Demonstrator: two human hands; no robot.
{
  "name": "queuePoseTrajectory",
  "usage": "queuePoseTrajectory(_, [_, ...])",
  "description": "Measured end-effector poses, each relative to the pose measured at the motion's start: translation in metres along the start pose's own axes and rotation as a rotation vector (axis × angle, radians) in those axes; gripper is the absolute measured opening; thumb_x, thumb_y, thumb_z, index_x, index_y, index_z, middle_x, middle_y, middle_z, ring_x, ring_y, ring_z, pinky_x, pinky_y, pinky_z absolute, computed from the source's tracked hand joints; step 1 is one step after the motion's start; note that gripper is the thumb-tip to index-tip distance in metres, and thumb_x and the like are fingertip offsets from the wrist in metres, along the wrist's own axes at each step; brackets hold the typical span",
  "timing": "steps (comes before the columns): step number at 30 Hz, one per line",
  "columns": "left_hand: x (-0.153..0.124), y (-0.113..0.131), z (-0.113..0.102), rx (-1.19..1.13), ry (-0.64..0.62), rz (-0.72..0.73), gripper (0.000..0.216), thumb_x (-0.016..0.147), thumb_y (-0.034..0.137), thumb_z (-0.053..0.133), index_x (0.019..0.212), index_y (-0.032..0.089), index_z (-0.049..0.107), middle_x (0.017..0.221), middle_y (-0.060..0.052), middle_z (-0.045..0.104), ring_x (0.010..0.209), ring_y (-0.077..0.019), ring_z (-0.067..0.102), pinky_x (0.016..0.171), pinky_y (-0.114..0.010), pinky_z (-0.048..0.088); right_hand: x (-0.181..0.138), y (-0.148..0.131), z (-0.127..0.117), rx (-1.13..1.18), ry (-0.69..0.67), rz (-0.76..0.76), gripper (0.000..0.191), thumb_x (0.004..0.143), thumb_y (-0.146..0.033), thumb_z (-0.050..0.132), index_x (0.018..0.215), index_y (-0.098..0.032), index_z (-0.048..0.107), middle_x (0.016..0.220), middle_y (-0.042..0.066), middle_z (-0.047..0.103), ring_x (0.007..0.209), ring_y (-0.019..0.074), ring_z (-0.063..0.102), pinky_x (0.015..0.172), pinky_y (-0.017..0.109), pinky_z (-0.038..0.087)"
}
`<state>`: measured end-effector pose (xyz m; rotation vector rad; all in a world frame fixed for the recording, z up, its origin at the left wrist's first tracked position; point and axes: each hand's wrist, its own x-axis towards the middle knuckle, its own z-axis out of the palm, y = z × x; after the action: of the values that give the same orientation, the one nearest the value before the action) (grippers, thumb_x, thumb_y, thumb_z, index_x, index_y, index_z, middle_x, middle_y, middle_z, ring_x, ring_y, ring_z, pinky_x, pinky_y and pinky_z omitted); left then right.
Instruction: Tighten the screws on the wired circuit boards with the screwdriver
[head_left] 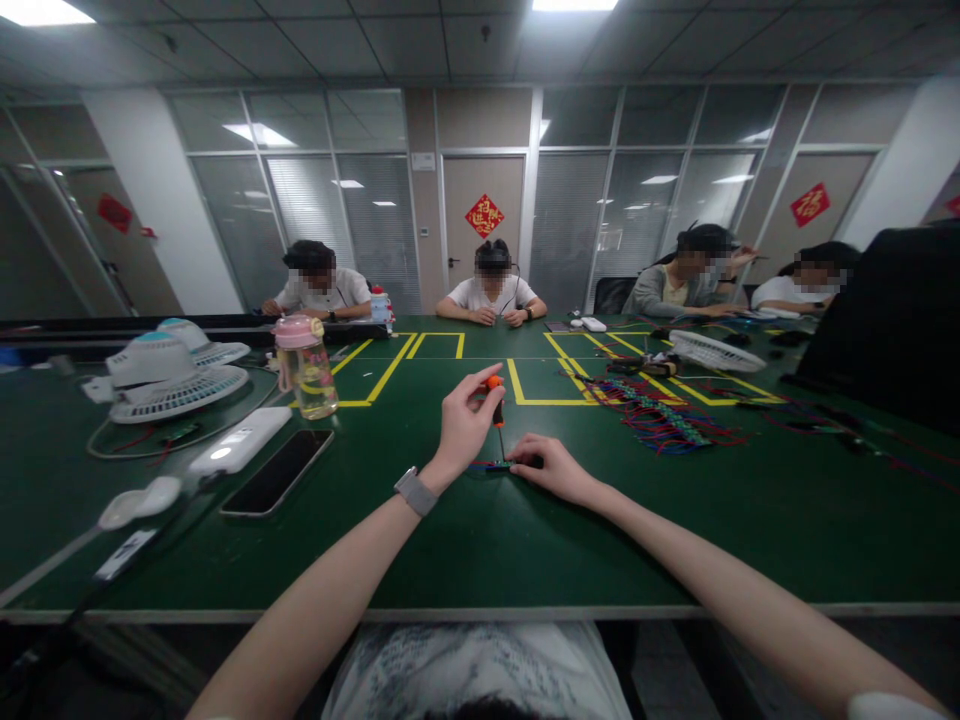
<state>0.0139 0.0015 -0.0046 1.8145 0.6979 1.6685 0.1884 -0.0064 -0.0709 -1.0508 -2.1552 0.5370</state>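
Note:
My left hand [466, 418], with a watch on its wrist, is closed around the orange and black handle of a screwdriver [499, 412]. The screwdriver stands upright, its shaft pointing down at a small green circuit board [498, 467] on the table. Whether the tip sits in a screw is too small to tell. My right hand [551, 467] lies low on the table, thumb and fingertips pinching the right end of that board. Red and blue wires run out from the board's left side.
Wired circuit boards [667, 415] lie in a row to the right on the green table [450, 570]. On the left are a phone [279, 474], a white power bank-like box [241, 440], a bottle [309, 370] and fan parts [176, 375]. Several people sit across the table.

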Motion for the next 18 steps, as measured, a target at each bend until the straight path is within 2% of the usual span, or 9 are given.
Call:
queuePoseTrajectory(2, [0.0001,0.0012,-0.0019,0.128,0.049,0.064,0.028,0.082,0.031,0.064,0.108,0.022,0.067,0.096,-0.004,0.059,0.086,-0.0139,0.06,0.075,-0.025,0.053,0.0,0.0002,0.0004,-0.001,0.006,0.006,0.016,0.08,-0.023,0.064,0.091,-0.016,0.073,0.084,0.005,0.062,0.071,0.0143,0.058,0.069,0.028,0.047])
queuePoseTrajectory(4, [0.0009,0.0016,-0.0034,0.191,0.071,0.089,0.026,0.084,0.032,0.06,0.108,0.023,0.068,0.099,-0.005,0.056,0.089,-0.0139,0.059,0.078,-0.025,0.052,0.0,0.0008,0.0008,0.004,0.011,0.011,0.016,0.08,-0.023,0.065,0.091,-0.015,0.073,0.083,0.005,0.062,0.071,0.0144,0.058,0.068,0.028,0.047])
queuePoseTrajectory(8, [0.0024,0.0005,-0.002,0.047,0.012,0.018,0.033,0.093,0.029,0.046,0.122,0.023,0.06,0.112,-0.008,0.059,0.091,-0.0142,0.061,0.078,-0.028,0.053,-0.0001,0.0014,0.001,0.019,0.006,0.006,0.016,0.08,-0.023,0.065,0.092,-0.016,0.073,0.085,0.005,0.062,0.071,0.0141,0.058,0.068,0.027,0.048])
queuePoseTrajectory(11, [0.0018,0.0009,-0.0001,-0.022,-0.014,-0.015,0.035,0.09,0.031,0.051,0.123,0.021,0.059,0.103,-0.007,0.063,0.082,-0.0137,0.063,0.073,-0.027,0.054,0.0,0.001,0.0007,0.013,0.002,0.001,0.016,0.08,-0.022,0.064,0.092,-0.015,0.073,0.085,0.005,0.062,0.071,0.0139,0.058,0.068,0.027,0.047])
queuePoseTrajectory(15, [0.0005,0.0037,-0.0025,0.187,0.064,0.086,0.031,0.084,0.032,0.062,0.112,0.022,0.067,0.09,-0.003,0.056,0.082,-0.0129,0.058,0.073,-0.024,0.051,0.0001,0.0006,0.0007,0.004,0.004,0.01,0.016,0.08,-0.021,0.064,0.091,-0.015,0.073,0.084,0.005,0.062,0.07,0.0137,0.058,0.067,0.026,0.047])
queuePoseTrajectory(18, [0.0003,0.0029,-0.004,0.228,0.066,0.115,0.029,0.089,0.029,0.054,0.115,0.024,0.066,0.099,-0.004,0.055,0.092,-0.0137,0.058,0.082,-0.026,0.049,0.0001,0.0004,0.0007,-0.004,-0.003,0.016,0.016,0.08,-0.022,0.064,0.092,-0.015,0.073,0.083,0.005,0.062,0.07,0.0136,0.057,0.066,0.026,0.046])
